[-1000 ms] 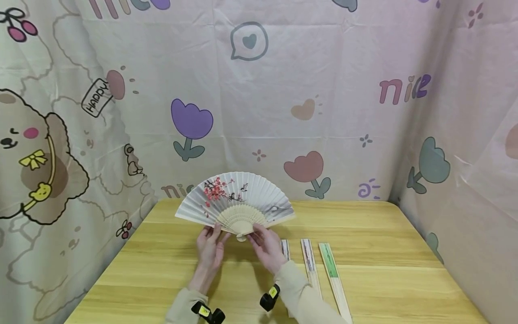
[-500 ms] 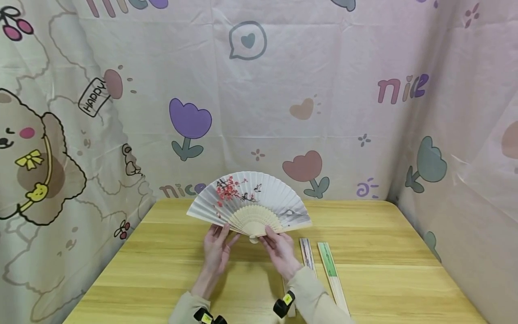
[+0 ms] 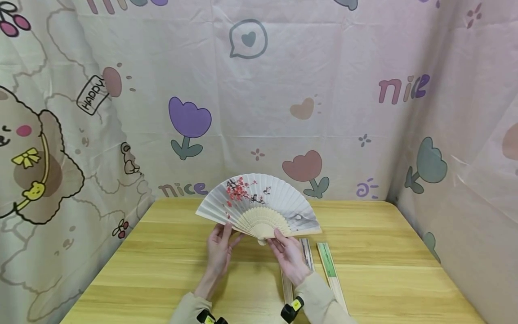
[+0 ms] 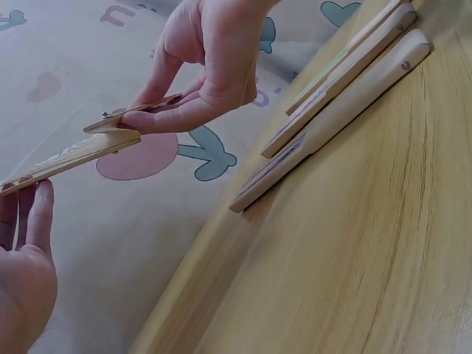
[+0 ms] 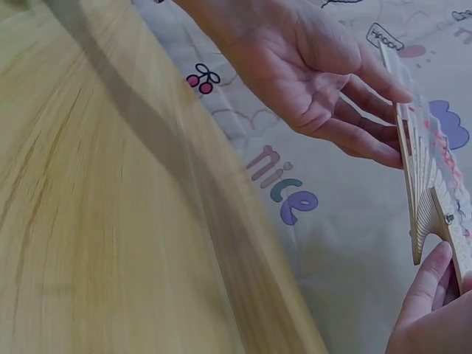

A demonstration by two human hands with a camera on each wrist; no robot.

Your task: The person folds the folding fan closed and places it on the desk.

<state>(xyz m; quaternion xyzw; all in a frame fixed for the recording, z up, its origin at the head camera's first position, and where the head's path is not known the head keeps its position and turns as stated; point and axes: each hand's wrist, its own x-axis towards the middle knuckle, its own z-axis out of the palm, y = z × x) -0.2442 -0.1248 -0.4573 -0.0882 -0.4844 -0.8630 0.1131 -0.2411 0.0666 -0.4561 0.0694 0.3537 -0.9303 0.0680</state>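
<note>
A spread folding fan [image 3: 279, 198], white with red blossoms, dark branches and pale ribs, is held up over the table between both hands. My left hand [image 3: 218, 250] pinches its left guard stick, thumb in front and fingers behind, as the right wrist view also shows on that hand [image 5: 317, 81]. Close to the pivot, my right hand [image 3: 290, 257] pinches the other guard stick between thumb and fingers. The fan leans a little down to the right. In the left wrist view the fan [image 4: 74, 158] appears nearly edge-on, its pivot end beside the right hand [image 4: 214, 66].
Three folded fans lie on the wooden table [image 3: 384, 252] to the right: one with a green end [image 3: 328, 261], one with a grey patterned end [image 3: 306, 252], and one [image 3: 287, 285] partly hidden by the right hand. A printed cloth [image 3: 251, 90] hangs behind the table.
Both hands have carried the spread fan to the right, and it now leans slightly more down to the right. The folded fans on the table have not moved.
</note>
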